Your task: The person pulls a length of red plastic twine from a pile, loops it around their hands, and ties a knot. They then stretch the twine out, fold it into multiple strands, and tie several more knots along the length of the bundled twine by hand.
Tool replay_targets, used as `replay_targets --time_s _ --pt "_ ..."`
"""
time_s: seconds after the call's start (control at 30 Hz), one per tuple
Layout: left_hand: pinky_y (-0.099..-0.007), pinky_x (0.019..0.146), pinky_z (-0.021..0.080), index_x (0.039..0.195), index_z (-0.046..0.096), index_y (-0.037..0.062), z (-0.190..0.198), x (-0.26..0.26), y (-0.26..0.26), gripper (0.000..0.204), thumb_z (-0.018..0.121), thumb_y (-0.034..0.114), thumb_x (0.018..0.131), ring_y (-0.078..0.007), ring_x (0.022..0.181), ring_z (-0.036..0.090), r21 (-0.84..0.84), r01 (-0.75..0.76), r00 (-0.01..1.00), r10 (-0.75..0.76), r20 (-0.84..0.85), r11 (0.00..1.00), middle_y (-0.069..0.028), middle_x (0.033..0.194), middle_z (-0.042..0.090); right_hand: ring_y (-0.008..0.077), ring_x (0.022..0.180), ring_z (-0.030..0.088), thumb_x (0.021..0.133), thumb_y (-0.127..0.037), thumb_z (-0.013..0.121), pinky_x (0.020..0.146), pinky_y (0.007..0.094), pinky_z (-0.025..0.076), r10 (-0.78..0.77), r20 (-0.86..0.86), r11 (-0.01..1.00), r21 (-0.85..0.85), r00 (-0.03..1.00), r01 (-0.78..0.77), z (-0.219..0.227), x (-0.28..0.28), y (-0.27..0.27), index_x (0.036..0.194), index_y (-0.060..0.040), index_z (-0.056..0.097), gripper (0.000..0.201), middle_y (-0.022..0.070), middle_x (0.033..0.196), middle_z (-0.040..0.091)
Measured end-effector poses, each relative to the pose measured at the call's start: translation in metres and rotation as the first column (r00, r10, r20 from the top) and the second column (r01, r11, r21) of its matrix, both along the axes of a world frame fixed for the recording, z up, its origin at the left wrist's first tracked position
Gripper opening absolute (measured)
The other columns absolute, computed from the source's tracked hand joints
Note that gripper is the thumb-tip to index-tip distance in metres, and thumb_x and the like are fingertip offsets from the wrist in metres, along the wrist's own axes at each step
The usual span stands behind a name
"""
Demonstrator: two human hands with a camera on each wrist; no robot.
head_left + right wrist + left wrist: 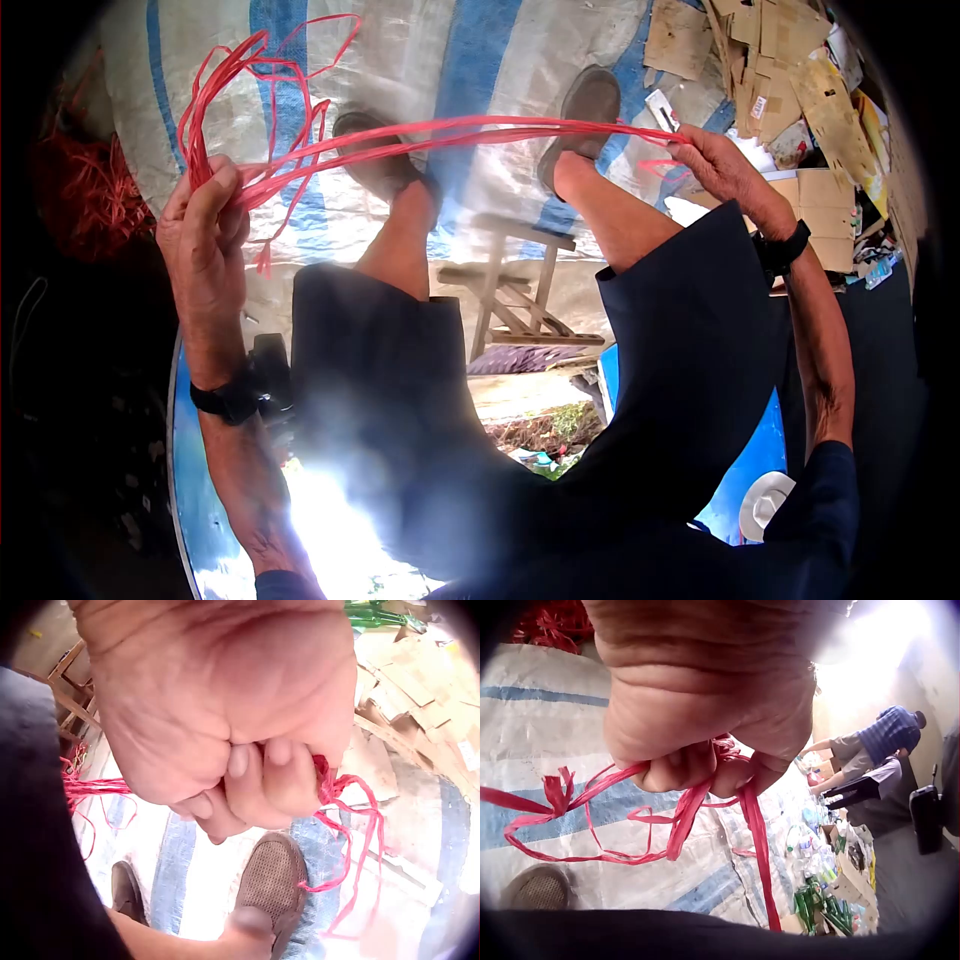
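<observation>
Several strands of red plastic twine (470, 133) stretch almost level between the two hands in the head view. At the left, my left hand (205, 245) grips the bundle between thumb and fingers, with loose loops rising above it. Curled fingers of that hand (697, 712) show in the left wrist view, twine (757, 847) hanging out below them. My right hand (730, 175) holds the other end of the strands. In the right wrist view its fingers (289, 784) are folded into the palm, and a knotted-looking bit of twine (326, 780) with loose tails pokes out beside them.
A white and blue striped tarp (400, 60) covers the ground under two shoes. Between the legs stands a small wooden stool (520, 290). Torn cardboard (790, 100) lies at right, a red twine heap (95, 190) at left. Green bottles (821, 907) and bent-over people (881, 742) appear farther off.
</observation>
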State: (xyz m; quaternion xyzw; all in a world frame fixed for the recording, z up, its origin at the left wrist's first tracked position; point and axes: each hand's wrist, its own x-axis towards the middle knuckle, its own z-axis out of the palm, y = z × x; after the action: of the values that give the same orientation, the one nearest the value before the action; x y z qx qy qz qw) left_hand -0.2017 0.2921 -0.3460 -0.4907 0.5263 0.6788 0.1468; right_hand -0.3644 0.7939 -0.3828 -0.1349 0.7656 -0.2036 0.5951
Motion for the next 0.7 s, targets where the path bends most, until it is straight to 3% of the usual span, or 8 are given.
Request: replay_targets --time_s 0.13,0.23,0.37,0.43,0.5,0.57,0.63,0.7 --pt "-0.0201 0.05 0.021 0.099 0.061 0.0043 -0.027 0.001 -0.003 0.011 0.063 0.014 0.093 -0.0008 0.054 0.03 -0.021 -0.003 1.0 0.003 0.009 1.0 0.0095 0.065 0.04 0.036 0.068 0.049 0.102 -0.029 0.053 0.064 0.0415 0.043 0.102 -0.103 0.995 0.009 0.989 -0.102 -0.03 -0.007 0.003 0.095 -0.0012 0.056 0.029 0.0199 0.073 0.052" --pt "-0.0178 0.05 0.023 0.093 0.062 0.0031 -0.041 -0.001 -0.008 0.007 0.063 0.01 0.092 0.0 0.056 0.033 0.089 -0.029 0.997 0.035 -0.075 0.996 0.0076 0.073 0.047 0.039 0.07 0.051 0.102 -0.028 0.052 0.065 0.0434 0.043 0.132 -0.11 0.99 0.074 0.985 -0.124 -0.042 -0.016 -0.003 0.095 -0.0006 0.055 0.028 0.0212 0.075 0.053" --pt "-0.0179 0.05 0.023 0.094 0.062 0.004 -0.057 -0.009 -0.006 0.006 0.063 0.01 0.092 0.0006 0.056 0.033 0.004 -0.009 0.997 0.009 -0.081 1.0 0.0094 0.068 0.044 0.0394 0.07 0.05 0.102 -0.027 0.051 0.065 0.0443 0.042 0.061 -0.214 0.994 -0.071 0.975 -0.077 -0.064 -0.028 0.002 0.094 0.0002 0.055 0.028 0.0214 0.074 0.052" --pt "-0.0178 0.048 0.021 0.094 0.063 0.005 -0.062 -0.012 -0.007 0.006 0.063 0.01 0.092 0.0012 0.054 0.031 -0.021 0.004 0.992 -0.007 -0.124 1.0 0.0105 0.066 0.043 0.0288 0.068 0.044 0.103 -0.025 0.051 0.064 0.0405 0.041 0.195 -0.268 0.977 -0.028 0.944 -0.21 -0.074 -0.037 0.01 0.101 0.0015 0.054 0.026 0.016 0.073 0.048" --pt "-0.0176 0.047 0.02 0.093 0.062 0.0059 -0.064 -0.017 -0.01 0.005 0.063 0.01 0.092 0.002 0.051 0.031 0.015 0.036 0.992 -0.033 -0.12 0.999 0.011 0.065 0.044 0.0272 0.069 0.045 0.102 -0.023 0.051 0.065 0.0396 0.041 0.169 -0.28 0.981 -0.048 0.945 -0.189 -0.079 -0.045 0.01 0.1 0.002 0.054 0.026 0.0148 0.074 0.048" --pt "-0.0175 0.045 0.019 0.093 0.062 0.0065 -0.068 -0.02 -0.014 0.004 0.064 0.011 0.093 0.0026 0.05 0.03 -0.022 0.042 0.986 -0.045 -0.163 0.999 0.0111 0.065 0.045 0.0334 0.068 0.049 0.101 -0.024 0.052 0.064 0.0428 0.042 0.098 -0.3 0.994 -0.026 0.949 -0.11 -0.081 -0.05 0.017 0.095 0.0016 0.058 0.027 0.0197 0.074 0.052" --pt "-0.0177 0.043 0.017 0.099 0.061 0.0095 -0.063 -0.021 -0.018 0.006 0.063 0.015 0.097 0.0022 0.047 0.028 -0.018 0.107 0.981 -0.108 -0.162 0.994 0.0116 0.063 0.04 0.0296 0.067 0.049 0.101 -0.024 0.052 0.064 0.0411 0.042 0.038 -0.371 0.988 -0.124 0.928 -0.09 -0.086 -0.052 0.03 0.094 0.0019 0.058 0.028 0.0168 0.072 0.05" --pt "-0.0174 0.041 0.017 0.101 0.063 0.0099 -0.064 -0.015 -0.022 0.007 0.064 0.016 0.097 0.0023 0.044 0.028 -0.045 0.11 0.967 -0.118 -0.226 0.993 0.0096 0.065 0.049 0.023 0.067 0.05 0.102 -0.024 0.051 0.064 0.0379 0.042 0.0 -0.381 0.992 -0.117 0.925 -0.048 -0.08 -0.057 0.039 0.094 0.0023 0.058 0.028 0.0121 0.071 0.051"
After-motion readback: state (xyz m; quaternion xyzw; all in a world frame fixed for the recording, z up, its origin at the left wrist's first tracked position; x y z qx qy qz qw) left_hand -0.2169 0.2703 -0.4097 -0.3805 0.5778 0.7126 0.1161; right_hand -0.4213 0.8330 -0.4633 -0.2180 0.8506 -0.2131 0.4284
